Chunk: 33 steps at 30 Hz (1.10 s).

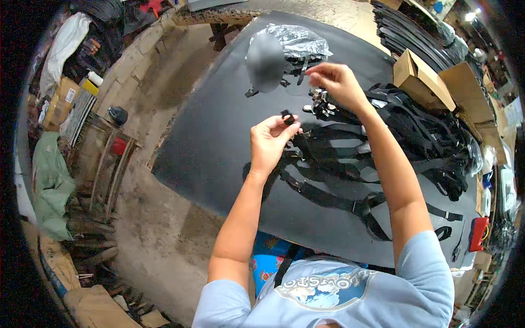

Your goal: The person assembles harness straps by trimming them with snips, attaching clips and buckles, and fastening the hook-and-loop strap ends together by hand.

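My left hand (268,143) is closed over the dark table, pinching a small black plastic clip (287,116) between thumb and fingertips. Farther off and to the right, my right hand (340,85) is raised with bent fingers, the tips smeared by motion; whether they hold anything I cannot tell. Just beyond it lies a clear plastic bag (306,41) with small black parts by its near edge, partly covered by a grey blurred oval. Beneath my right wrist sits a pile of shiny metal clips (322,104). Black elastic straps (339,150) with metal clips spread beside my left hand.
A large heap of black straps (421,131) covers the table's right side. Open cardboard boxes (424,82) stand at the right edge, with long black strips (407,35) behind. A red box-shaped thing (479,234) sits near right. Left of the table, a wooden stool (112,158) stands on the floor.
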{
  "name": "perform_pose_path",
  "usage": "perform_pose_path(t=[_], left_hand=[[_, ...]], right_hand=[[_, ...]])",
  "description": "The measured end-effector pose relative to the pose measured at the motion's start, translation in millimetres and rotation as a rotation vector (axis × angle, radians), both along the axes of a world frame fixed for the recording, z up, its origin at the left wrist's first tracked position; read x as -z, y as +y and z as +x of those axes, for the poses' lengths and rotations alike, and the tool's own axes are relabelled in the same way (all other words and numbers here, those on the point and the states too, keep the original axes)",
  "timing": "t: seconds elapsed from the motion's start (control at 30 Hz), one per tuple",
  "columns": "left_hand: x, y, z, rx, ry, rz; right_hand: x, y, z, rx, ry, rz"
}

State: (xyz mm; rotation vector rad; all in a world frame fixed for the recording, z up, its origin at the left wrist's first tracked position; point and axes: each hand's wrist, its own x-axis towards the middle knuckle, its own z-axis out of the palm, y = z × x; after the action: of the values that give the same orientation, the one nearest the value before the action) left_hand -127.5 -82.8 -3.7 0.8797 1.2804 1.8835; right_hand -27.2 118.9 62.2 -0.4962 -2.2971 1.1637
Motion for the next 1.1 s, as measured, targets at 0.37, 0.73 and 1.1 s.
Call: perform_pose_path(t=[0.37,0.73,1.1], left_hand=[[22.4,-1.7,-6.7,-0.114,-0.111,0.079],[43.8,0.8,-25.7,-0.416,0.051,-0.101],[8.9,31.1,-0.9,-0.362,0.927,-0.119]], right_hand=[[54.7,25.9,-94.2,-0.179,-0.083,0.713],[38.6,-18.0,-96.4,-0.057,0.199,0.664],[-50.2,-52.2,146.1,0.120,0.369,-0.436]])
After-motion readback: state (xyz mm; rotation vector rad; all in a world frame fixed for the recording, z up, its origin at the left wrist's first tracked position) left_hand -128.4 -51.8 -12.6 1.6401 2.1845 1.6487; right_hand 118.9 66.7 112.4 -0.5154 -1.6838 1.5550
